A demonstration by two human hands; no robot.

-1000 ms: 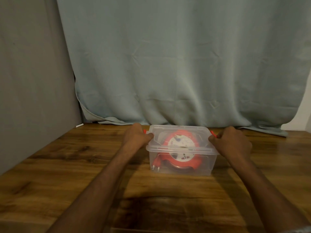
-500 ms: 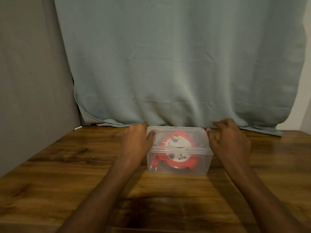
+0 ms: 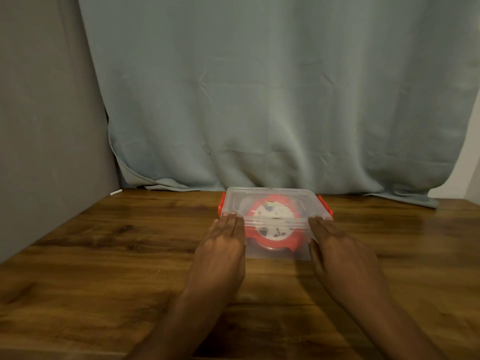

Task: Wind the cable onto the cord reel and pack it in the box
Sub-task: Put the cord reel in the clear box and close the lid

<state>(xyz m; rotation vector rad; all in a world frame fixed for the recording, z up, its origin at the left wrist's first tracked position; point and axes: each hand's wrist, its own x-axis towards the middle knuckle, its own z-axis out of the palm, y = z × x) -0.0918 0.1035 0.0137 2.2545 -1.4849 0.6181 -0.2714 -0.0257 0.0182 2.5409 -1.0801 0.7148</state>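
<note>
Our left grip [image 3: 223,245] and right grip [image 3: 337,245], fingers straight, rest against the lidded box [image 3: 275,201] holding the cord reel [image 3: 272,224].

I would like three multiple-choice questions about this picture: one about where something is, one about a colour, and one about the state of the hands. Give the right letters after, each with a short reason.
1. Where is the cord reel?
A. On the bare table beside the box
B. Inside the clear box
C. In the left hand

2. What colour are the box's latches?
A. Red
B. Blue
C. Black

3. How do the two hands lie?
A. Both curled into fists
B. Both with straight fingers at the near corners of the box
C. One is lifting the lid

Answers:
1. B, the reel shows through the clear wall and lid.
2. A, red clips sit at both ends.
3. B, the left hand and right hand stretch flat toward the box on the table.
</note>
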